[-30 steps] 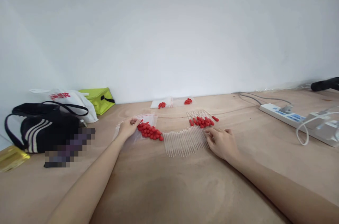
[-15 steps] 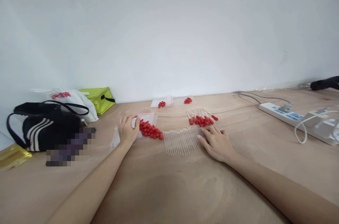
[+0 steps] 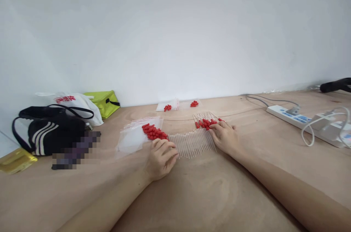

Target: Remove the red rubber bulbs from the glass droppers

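Observation:
A row of thin clear tubes [image 3: 192, 145] lies side by side in front of me. My left hand [image 3: 162, 158] is at the row's left end, fingers curled in toward the thumb; what they hold, if anything, is hidden. Just beyond it, a heap of small red bulbs [image 3: 154, 131] rests partly on clear zip bags [image 3: 133, 137]. My right hand [image 3: 226, 137] reaches over the right end of the row, its fingertips closed at a red bulb [image 3: 210, 126] in a second group. Behind that group, more clear tubes [image 3: 204, 116] point away from me; some seem joined to bulbs.
Two small bags with red bulbs [image 3: 167, 108] lie near the wall. To the left are a black bag [image 3: 55, 131], a white plastic bag [image 3: 82, 105], a green bag [image 3: 102, 104] and a yellow packet [image 3: 18, 160]. A white power strip [image 3: 287, 115] with cables lies right.
My left hand has moved right and nearer to me, from the zip bags to the left end of the tubes. The right hand has shifted slightly forward onto the red bulbs.

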